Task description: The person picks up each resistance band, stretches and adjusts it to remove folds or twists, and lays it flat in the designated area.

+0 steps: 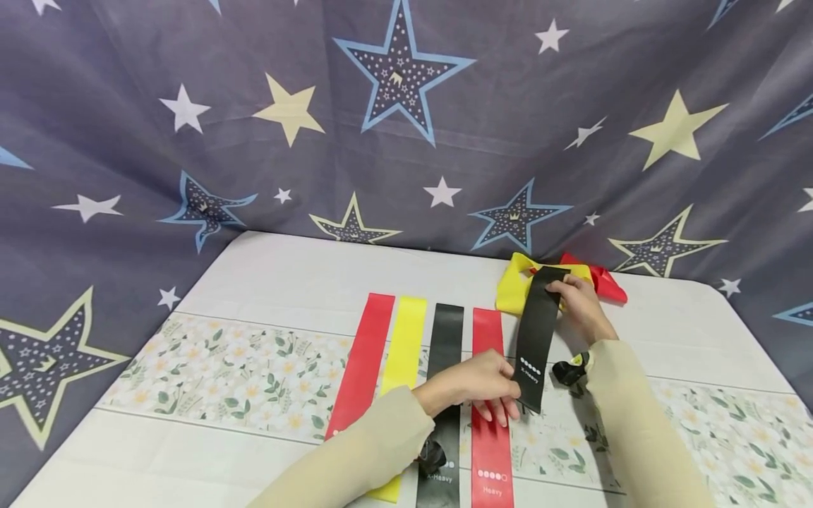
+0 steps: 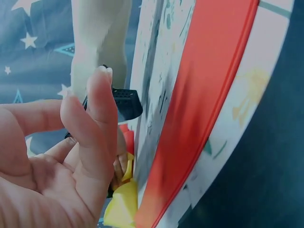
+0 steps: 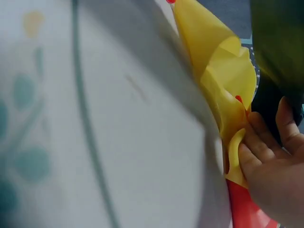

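A black resistance band (image 1: 540,324) marked "X-Heavy" hangs slanted between the two hands. My right hand (image 1: 581,303) pinches its upper end between thumb and fingers, close to a crumpled yellow band (image 1: 511,289). At the lower left corner, my left hand (image 1: 483,384) pinches the black band's edge with thumb and forefinger; its other fingers extend over a flat red band (image 1: 488,328) marked "Heavy". Left of that lie another black band (image 1: 444,353), a yellow band (image 1: 404,346) and a second red band (image 1: 362,353), side by side. The left forearm partly covers these three.
Behind the right hand, a folded red band (image 1: 610,286) lies with the crumpled yellow one near the table's back edge. A white table (image 1: 254,275) with floral strips carries everything. Star-patterned cloth (image 1: 406,155) hangs behind it. Small black wrist cameras (image 1: 569,370) are strapped to both wrists.
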A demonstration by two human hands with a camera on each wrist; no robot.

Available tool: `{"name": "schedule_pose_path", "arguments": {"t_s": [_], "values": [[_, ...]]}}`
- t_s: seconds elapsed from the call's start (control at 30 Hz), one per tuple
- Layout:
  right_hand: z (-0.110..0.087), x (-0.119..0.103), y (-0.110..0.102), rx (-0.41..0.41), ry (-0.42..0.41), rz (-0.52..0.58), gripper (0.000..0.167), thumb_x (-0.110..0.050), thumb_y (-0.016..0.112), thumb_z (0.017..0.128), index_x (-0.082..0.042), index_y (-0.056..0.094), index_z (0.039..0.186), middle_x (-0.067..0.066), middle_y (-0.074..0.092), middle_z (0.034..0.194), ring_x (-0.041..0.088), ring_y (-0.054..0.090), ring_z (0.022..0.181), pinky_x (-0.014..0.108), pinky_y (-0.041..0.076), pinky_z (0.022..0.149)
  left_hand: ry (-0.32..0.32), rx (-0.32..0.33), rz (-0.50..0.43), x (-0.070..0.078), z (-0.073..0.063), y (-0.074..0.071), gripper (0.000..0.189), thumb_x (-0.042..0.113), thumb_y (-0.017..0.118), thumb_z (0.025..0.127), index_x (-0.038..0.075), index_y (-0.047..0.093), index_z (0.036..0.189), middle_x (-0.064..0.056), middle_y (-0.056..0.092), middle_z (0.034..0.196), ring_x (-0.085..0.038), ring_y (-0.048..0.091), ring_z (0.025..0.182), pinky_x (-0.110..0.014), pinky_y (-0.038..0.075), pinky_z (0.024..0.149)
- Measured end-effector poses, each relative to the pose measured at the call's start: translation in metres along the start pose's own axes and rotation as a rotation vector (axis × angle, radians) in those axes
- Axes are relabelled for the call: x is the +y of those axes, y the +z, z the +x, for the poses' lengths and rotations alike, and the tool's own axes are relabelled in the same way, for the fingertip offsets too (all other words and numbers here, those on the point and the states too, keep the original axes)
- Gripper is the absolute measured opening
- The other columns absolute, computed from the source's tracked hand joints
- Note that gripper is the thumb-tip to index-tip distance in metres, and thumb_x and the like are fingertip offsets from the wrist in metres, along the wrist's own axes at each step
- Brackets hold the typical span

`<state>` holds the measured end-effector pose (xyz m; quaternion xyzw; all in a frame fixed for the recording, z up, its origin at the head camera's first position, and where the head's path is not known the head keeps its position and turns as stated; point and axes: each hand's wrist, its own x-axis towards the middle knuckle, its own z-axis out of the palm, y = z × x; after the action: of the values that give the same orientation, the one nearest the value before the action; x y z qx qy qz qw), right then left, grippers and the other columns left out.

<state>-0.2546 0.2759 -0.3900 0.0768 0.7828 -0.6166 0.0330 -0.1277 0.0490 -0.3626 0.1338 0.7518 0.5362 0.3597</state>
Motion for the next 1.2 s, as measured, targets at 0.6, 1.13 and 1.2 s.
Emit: {"name": "schedule_pose_path", "arguments": {"t_s": [0.6, 1.13, 1.2], "values": [[-0.006, 0.000, 0.014, 0.003, 0.125, 0.148, 0.045, -0.004, 0.052, 0.091, -0.005, 0.041, 0.135, -0.003, 0.046, 0.119, -0.002, 0.053, 0.086, 0.012, 0.048, 0.074, -0.078, -0.236, 0.123, -0.009, -0.013, 0.012, 0.035, 0.003, 0.053, 0.089, 0.008, 0.051, 0.054, -0.016, 0.072, 0.072, -0.008, 0.060, 0.044, -0.018, 0.042, 0.038], [-0.010, -0.013, 0.010, 0.025, 0.105, 0.020, 0.044, -0.009, 0.054, 0.094, -0.003, 0.048, 0.137, -0.010, 0.055, 0.102, 0.002, 0.059, 0.073, 0.023, 0.054, 0.065, -0.089, -0.319, 0.023, -0.018, -0.024, 0.027, 0.024, 0.009, 0.055, 0.091, -0.006, 0.070, 0.081, -0.023, 0.071, 0.081, -0.007, 0.057, 0.043, -0.020, 0.042, 0.037], [-0.012, -0.015, 0.008, 0.011, 0.078, 0.029, 0.044, -0.008, 0.054, 0.094, 0.000, 0.048, 0.136, -0.014, 0.056, 0.093, 0.001, 0.059, 0.072, 0.022, 0.054, 0.065, -0.107, -0.344, -0.014, -0.020, -0.025, 0.030, 0.024, 0.011, 0.055, 0.092, -0.006, 0.071, 0.087, -0.026, 0.070, 0.085, -0.007, 0.057, 0.043, -0.019, 0.041, 0.037]]}}
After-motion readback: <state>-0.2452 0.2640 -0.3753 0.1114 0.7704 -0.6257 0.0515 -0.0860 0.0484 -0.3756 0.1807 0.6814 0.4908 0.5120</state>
